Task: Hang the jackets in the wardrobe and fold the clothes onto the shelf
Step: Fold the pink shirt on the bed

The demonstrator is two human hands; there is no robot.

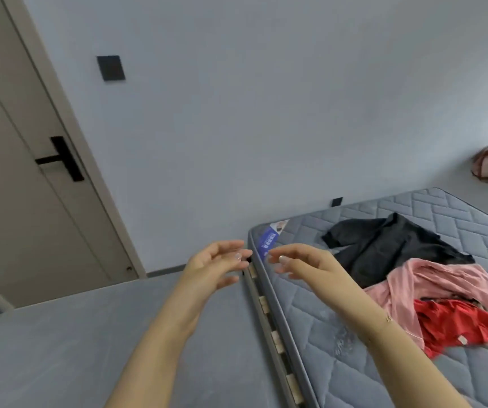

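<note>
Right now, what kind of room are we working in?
Most likely a bedroom: a bare quilted mattress on a slatted frame, loose clothes heaped on it, and a closed door.

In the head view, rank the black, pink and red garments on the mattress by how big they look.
1. black garment, the widest spread.
2. pink garment, looks close to the black one and is partly bunched, so unsure.
3. red garment, plainly smallest, though the pink one overlaps it.

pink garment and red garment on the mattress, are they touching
Touching. The head view shows the pink garment overlapping the red garment's upper edge on the mattress, with no gap between them.
</note>
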